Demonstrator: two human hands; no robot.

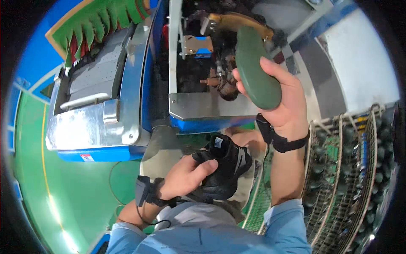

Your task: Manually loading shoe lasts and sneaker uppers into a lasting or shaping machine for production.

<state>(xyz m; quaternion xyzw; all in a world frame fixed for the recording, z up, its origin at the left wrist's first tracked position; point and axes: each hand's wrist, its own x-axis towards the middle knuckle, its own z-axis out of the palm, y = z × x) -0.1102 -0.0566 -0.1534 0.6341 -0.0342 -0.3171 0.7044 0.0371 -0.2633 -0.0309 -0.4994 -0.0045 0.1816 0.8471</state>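
Note:
My right hand (284, 91) is raised on the right side, closed around a smooth dark green shoe last (256, 70), its sole side toward me. The last stands tilted, partly in front of the machine's opening. Low in the middle, close to my body, my left hand (189, 174) grips a black shoe (226, 171) with grey side stripes. Its collar points away from me and a white label shows inside it. Both wrists wear black straps with small devices.
Ahead stands a machine with a metal front ledge (211, 106), dark mechanism and a yellow curved arm (230, 20). To the left is a conveyor (95, 67) under a green strip curtain (91, 31). At right, a wire rack (340, 169) holds several dark green lasts.

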